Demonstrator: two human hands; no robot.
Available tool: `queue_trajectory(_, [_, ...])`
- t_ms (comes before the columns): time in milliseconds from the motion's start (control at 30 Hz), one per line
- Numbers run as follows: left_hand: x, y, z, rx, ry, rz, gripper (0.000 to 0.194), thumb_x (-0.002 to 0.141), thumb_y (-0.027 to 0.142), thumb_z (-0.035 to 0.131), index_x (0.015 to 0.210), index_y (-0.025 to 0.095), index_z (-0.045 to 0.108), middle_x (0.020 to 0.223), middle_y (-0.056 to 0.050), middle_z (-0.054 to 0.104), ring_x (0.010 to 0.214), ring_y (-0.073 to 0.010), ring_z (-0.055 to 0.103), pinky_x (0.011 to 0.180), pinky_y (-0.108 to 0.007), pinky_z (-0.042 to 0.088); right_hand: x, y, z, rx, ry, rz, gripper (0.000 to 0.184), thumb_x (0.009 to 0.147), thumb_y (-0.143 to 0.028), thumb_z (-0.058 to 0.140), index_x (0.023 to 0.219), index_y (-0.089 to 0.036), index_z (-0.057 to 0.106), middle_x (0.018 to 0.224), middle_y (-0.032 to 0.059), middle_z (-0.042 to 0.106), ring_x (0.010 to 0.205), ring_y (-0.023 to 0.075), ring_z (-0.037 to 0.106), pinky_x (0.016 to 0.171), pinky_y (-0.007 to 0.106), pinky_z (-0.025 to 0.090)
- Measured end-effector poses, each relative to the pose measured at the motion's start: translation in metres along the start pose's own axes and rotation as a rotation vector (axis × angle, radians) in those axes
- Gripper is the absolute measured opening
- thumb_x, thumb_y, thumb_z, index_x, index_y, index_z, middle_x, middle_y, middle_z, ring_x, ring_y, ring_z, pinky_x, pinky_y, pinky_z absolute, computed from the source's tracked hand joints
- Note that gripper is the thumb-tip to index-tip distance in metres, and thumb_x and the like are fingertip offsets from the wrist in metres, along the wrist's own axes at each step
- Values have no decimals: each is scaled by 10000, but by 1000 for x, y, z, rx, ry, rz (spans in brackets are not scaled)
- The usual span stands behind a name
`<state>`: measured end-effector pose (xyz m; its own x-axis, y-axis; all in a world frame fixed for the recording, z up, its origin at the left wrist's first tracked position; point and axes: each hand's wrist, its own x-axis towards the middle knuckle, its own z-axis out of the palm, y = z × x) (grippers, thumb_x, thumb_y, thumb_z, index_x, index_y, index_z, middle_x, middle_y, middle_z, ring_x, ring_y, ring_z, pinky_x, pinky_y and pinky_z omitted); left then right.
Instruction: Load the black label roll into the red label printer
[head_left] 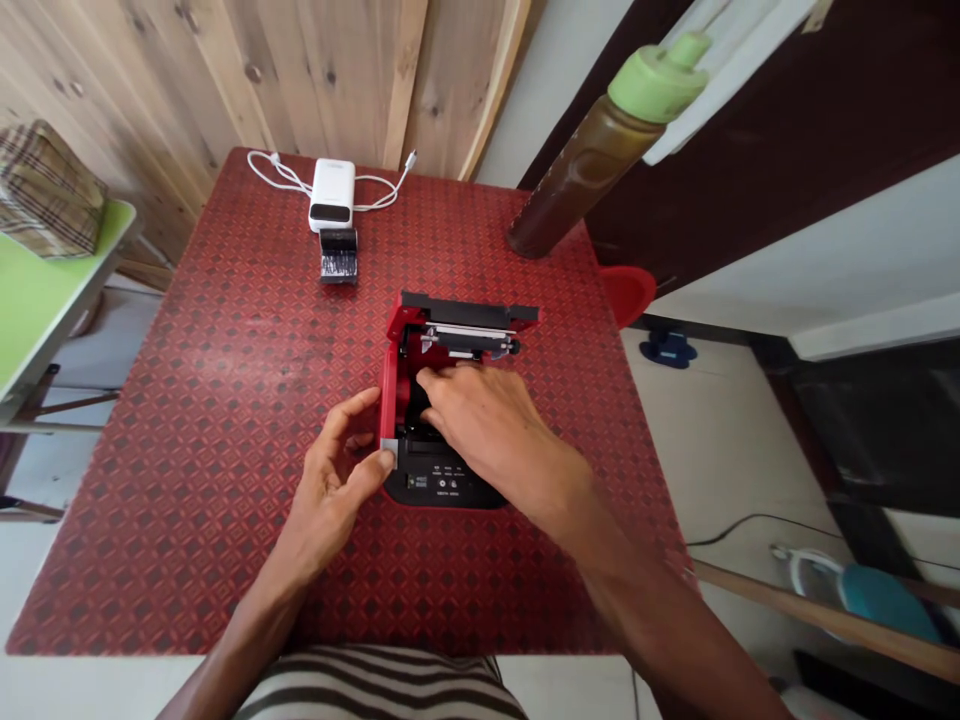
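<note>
A red and black label printer [450,485] stands on the table with its lid [469,312] raised, its control panel toward me. My left hand [337,470] is at the printer's left side, thumb on a grey patch [388,452] at the edge, fingers apart and curved beside the red wall. My right hand [495,420] reaches into the opened compartment. Its fingers are bent inward around something dark, and the fingertips are mostly hidden, so what they hold cannot be made out.
On the red patterned table [247,400] lie a white power bank [332,190] with a white cable [382,195] and a small black roll [338,255]. A tall brown bottle with a green cap [592,150] stands back right. A green table [45,290] is at left.
</note>
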<state>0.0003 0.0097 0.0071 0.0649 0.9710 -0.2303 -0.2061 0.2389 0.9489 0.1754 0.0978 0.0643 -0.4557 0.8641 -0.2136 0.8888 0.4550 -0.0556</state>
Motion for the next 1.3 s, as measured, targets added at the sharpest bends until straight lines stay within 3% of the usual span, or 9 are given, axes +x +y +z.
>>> queue_trajectory(133, [0,-1,0,10,15,-6,568,972,500,816,1477,285,668,1488,-110,752,1228,-314,757,1022,-467,630,8,-1,-3,-12,-2,0,228,994,-34,660,1074,-159,832,980,165,866,824,311,816,657,366,536])
queue_trajectory(267, [0,-1,1,-4,13,-15,577,966,494,827,1478,283,663,1471,-108,760,1217,-307,760,1007,-456,636,-4,2,-4,36,68,42,203,1002,-109,694,1145,-192,812,1014,128,866,768,272,793,636,351,510])
queue_trajectory(467, [0,0,1,-11,20,-32,580,977,494,823,1496,292,660,1494,-106,749,1243,-317,749,997,-454,640,-60,17,-2,316,530,112,76,1003,-260,745,1055,-258,800,836,6,770,674,178,681,627,314,486])
queue_trajectory(567, [0,-3,0,1,21,-24,595,973,502,830,1505,292,668,1502,-102,747,1234,-311,749,1013,-452,631,-90,33,10,563,749,322,150,964,-338,825,1095,-274,790,775,-37,691,611,152,609,578,295,492])
queue_trajectory(700, [0,-8,-2,15,31,10,565,988,461,819,1516,310,688,1556,-82,727,1249,-305,754,1016,-428,620,-113,39,51,669,921,704,227,918,-439,852,1002,-268,729,685,-56,650,549,162,594,524,293,475])
queue_trajectory(767, [0,-11,-4,16,24,26,547,1008,430,794,1533,322,686,1576,-72,717,1285,-305,746,1011,-409,612,-116,30,76,633,900,765,258,916,-471,844,989,-261,711,660,-56,657,530,164,601,534,293,476])
queue_trajectory(900, [1,-16,-8,18,8,40,556,1026,410,762,1567,323,664,1599,-75,699,1328,-313,730,1037,-414,604,-117,9,108,707,713,592,165,962,-407,734,982,-246,704,643,-53,670,505,157,590,553,288,490])
queue_trajectory(1033, [2,-18,-9,32,11,46,558,1033,429,747,1573,321,658,1597,-81,698,1336,-325,729,1080,-446,603,-122,9,108,782,547,430,65,972,-271,665,1016,-240,703,716,-32,704,548,157,601,599,287,517])
queue_trajectory(1300, [3,-19,-9,18,16,46,554,1027,426,764,1566,338,673,1576,-78,709,1342,-319,732,1102,-442,595,-127,28,106,868,372,337,200,946,-219,683,1141,-223,724,829,13,764,668,192,694,674,327,585])
